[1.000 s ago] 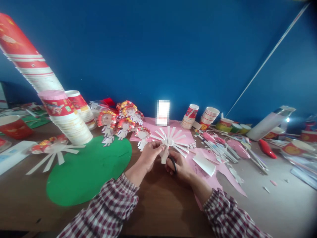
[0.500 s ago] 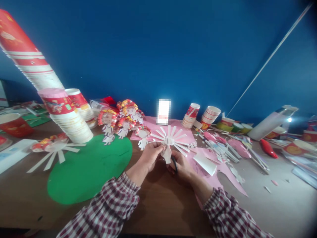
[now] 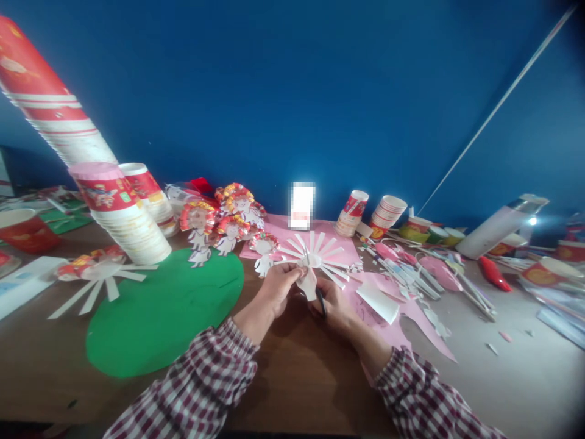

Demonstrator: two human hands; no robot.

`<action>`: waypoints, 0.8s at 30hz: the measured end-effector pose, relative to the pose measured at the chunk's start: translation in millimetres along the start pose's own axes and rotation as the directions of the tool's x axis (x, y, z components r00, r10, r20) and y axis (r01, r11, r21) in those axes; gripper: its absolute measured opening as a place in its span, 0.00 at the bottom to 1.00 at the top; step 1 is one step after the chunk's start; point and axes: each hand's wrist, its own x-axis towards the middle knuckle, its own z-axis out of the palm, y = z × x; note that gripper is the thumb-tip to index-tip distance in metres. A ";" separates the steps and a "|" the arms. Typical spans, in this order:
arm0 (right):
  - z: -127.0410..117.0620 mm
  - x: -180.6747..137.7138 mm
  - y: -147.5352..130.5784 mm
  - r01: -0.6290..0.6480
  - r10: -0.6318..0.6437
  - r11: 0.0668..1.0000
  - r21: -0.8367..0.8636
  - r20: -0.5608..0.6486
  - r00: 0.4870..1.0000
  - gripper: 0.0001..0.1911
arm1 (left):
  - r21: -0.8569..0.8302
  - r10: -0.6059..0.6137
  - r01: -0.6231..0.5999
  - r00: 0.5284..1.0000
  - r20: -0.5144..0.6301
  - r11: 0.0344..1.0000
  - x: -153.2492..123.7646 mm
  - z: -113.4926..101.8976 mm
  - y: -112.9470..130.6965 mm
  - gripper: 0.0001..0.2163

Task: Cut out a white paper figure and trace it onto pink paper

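Note:
My left hand (image 3: 282,285) pinches a white paper cutout (image 3: 309,285) between thumb and fingers, above the table's middle. My right hand (image 3: 332,303) is closed round the black-handled scissors (image 3: 321,302), close to the cutout's right side. The blades are mostly hidden by the paper; a thin tip seems to show above it. Just behind the cutout, white paper strips (image 3: 331,251) fan out from a centre that my hands partly cover; I cannot tell whether they are joined to the cutout.
A green paper oval (image 3: 169,317) lies at left, beside a tall stack of paper cups (image 3: 132,228). Several lion-like paper figures (image 3: 231,235) stand behind it. Pink paper (image 3: 384,305), pens (image 3: 425,280), cup stacks (image 3: 388,213) and a silver bottle (image 3: 498,228) occupy the right.
Almost nothing differs. My right hand and the scissors' handle have turned very slightly; the paper cutout stays in my left hand at the same place.

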 end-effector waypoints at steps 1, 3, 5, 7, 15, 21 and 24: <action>-0.2 0.0 0.1 0.003 -0.003 1.000 -0.002 0.003 1.000 0.09 | 0.000 0.000 0.000 1.000 -0.002 1.000 -0.4 0.3 0.2 0.10; -0.5 0.0 0.5 0.019 -0.019 1.000 -0.005 -0.006 1.000 0.09 | 0.001 -0.009 0.009 1.000 -0.002 1.000 -0.8 0.4 0.1 0.10; -0.3 -0.1 1.1 0.029 -0.029 1.000 -0.005 -0.022 0.999 0.08 | 0.003 -0.015 0.015 1.000 -0.002 1.000 -0.7 0.1 -0.6 0.10; 0.3 -0.2 1.7 0.021 -0.021 1.000 -0.001 -0.030 0.999 0.08 | 0.001 -0.012 0.012 1.000 0.005 1.000 -0.3 -0.4 -1.6 0.10; 2.3 -2.6 -5.8 0.047 -0.045 0.999 0.026 -0.075 0.996 0.10 | 0.040 -0.072 0.072 0.997 0.003 0.997 -1.3 0.0 4.4 0.11; 2.1 -4.9 -11.4 0.025 -0.026 1.000 -0.010 -0.050 0.998 0.13 | 0.043 0.020 -0.019 1.000 -0.007 0.999 1.7 -4.3 6.2 0.12; 2.6 -5.4 -12.1 0.033 -0.032 0.999 0.035 -0.025 0.999 0.11 | 0.042 0.024 -0.022 0.999 -0.038 0.999 2.6 -4.8 5.6 0.11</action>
